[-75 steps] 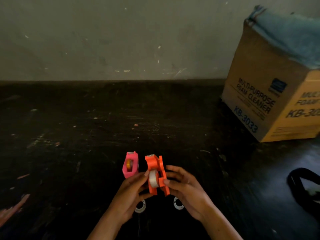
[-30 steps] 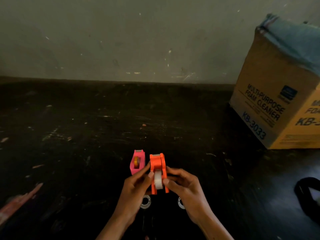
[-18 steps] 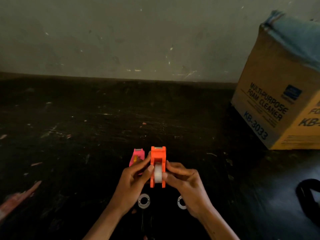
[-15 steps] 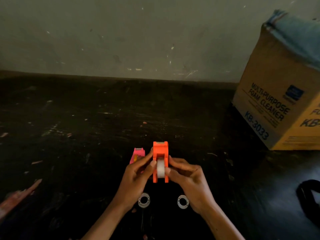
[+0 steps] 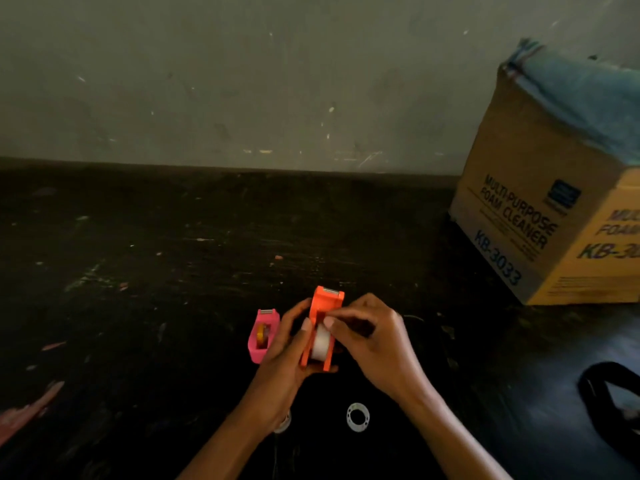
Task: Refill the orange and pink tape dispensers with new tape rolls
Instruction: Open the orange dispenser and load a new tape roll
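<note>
Near floor centre, orange plastic tape dispenser (image 5: 323, 327): cradled in left hand (image 5: 284, 362), white tape roll (image 5: 321, 342) seated inside.
Right hand (image 5: 372, 341): fingertips pinching at the roll's top, likely freeing the tape end.
Pink plastic tape dispenser (image 5: 263, 336): on the floor just left, small yellowish roll inside; refill seemingly pending.
Clear tape ring (image 5: 357, 412): lying on the floor beneath the hands.

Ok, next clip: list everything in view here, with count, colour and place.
Orange dispenser: one, orange, held above the floor, white roll inside.
Pink dispenser: one, pink, on the floor left of the orange one, yellowish core inside.
Empty cores: one clear ring on the floor near the right wrist; another mostly hidden under the left wrist.
Box: one, brown cardboard, far right, blue cloth on top.
Black strap: one, right edge.
Left hand: holds the orange dispenser.
Right hand: fingertips at the roll.
</note>
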Motion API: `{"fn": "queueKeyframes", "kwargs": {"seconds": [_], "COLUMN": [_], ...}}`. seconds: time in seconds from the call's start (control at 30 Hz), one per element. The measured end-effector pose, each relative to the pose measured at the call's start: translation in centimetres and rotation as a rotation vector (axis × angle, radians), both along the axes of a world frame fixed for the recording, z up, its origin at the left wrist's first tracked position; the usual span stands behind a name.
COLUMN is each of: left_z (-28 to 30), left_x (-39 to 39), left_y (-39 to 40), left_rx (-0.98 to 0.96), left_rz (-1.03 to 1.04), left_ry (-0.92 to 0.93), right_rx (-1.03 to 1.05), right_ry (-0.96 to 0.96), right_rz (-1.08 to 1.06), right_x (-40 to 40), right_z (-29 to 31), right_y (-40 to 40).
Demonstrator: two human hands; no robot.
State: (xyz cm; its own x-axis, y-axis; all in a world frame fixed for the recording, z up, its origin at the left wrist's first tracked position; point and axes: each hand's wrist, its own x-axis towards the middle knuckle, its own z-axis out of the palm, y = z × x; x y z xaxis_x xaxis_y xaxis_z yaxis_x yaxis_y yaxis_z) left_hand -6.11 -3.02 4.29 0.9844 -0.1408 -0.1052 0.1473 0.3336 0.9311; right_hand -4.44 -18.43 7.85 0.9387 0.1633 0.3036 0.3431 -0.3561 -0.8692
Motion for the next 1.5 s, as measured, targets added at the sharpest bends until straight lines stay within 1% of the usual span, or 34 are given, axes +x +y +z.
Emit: {"fn": "queueKeyframes", "kwargs": {"seconds": [0.13,0.2,0.37,0.47,0.57,0.63,0.7,0.73,0.83,0.87,0.9,1.03,1.17,1.23,1.3,1.4,1.5], "left_z": [-0.2,-0.4,-0.2,0.0,0.3,0.4,0.4,0.4,0.2,0.1,0.0,-1.0,-2.2,-2.9,-3.7,-4.8,-5.8], "left_x": [-0.3,-0.5,-1.0,-1.3,-1.5,-1.6,-1.6,-1.7,-1.6,-1.6,-1.5,-1.3,0.2,1.2,2.1,3.0,3.9], "left_y": [0.4,0.5,0.7,0.7,0.9,1.0,1.2,1.3,1.5,1.6,1.5,0.9,0.4,0.0,-0.5,-1.7,-2.7], "left_rx": [0.116,0.161,0.189,0.170,0.144,0.134,0.128,0.137,0.164,0.167,0.164,0.106,0.057,0.025,0.033,0.101,0.188], "left_rz": [-0.025,-0.024,-0.018,-0.003,-0.012,-0.029,-0.028,-0.023,-0.007,-0.002,0.001,0.026,0.112,0.171,0.207,0.202,0.208], "left_ry": [-0.006,0.012,0.053,0.047,0.034,0.034,0.028,0.018,-0.002,0.004,0.019,0.128,0.244,0.304,0.344,0.371,0.388], "right_rx": [-0.089,-0.173,-0.306,-0.366,-0.352,-0.330,-0.323,-0.301,-0.152,-0.127,-0.121,-0.084,0.176,0.275,0.337,0.319,0.199], "right_ry": [0.036,-0.034,-0.314,-0.371,-0.366,-0.301,-0.164,-0.047,0.394,0.474,0.506,0.601,0.712,0.688,0.645,0.593,0.488], "right_rz": [0.049,0.050,0.012,-0.003,-0.021,-0.013,0.043,0.100,0.292,0.308,0.300,0.189,-0.057,-0.091,-0.076,-0.017,-0.053], "right_x": [0.3,0.0,0.1,0.5,1.4,2.1,2.8,3.1,3.7,3.8,4.0,4.6,4.6,3.5,2.4,1.8,2.3], "right_z": [0.3,0.3,0.9,1.5,2.3,3.0,3.6,3.9,4.4,4.3,4.1,2.2,-1.1,-2.9,-4.6,-6.5,-7.8], "right_y": [0.1,0.5,0.7,0.8,0.5,0.4,0.2,0.2,0.0,-0.1,0.0,0.1,-0.5,-0.3,0.2,0.9,1.3]}}
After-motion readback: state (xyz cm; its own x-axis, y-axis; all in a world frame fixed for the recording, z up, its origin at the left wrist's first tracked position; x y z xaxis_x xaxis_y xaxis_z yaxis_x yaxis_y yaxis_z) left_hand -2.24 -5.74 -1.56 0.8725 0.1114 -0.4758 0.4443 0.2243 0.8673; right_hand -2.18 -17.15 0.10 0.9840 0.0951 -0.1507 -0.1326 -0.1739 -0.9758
